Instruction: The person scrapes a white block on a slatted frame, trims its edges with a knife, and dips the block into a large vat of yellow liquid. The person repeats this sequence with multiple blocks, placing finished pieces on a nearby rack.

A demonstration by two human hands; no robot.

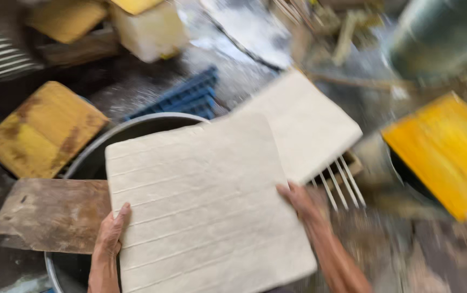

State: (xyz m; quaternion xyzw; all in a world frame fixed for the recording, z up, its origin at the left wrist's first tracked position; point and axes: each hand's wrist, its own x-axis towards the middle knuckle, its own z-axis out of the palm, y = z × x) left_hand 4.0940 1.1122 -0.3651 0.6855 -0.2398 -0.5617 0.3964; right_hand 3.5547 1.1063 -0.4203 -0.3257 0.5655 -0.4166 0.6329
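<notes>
The person holds a pale square slab, scored with faint parallel lines, by its two side edges. The left hand grips the slab's left edge near the bottom, fingers curled onto its face. The right hand has the right edge, fingers closed against it. The slab is tilted and sits above a round metal tub, covering much of the tub's opening.

Just behind it, to the right, a second pale slab rests on a rack of thin white rods that poke out below its near edge. A worn brown board lies across the tub's left rim. Farther left sits a yellow stained block; a blue crate shows beyond the tub. A yellow board lies on the right, blurred.
</notes>
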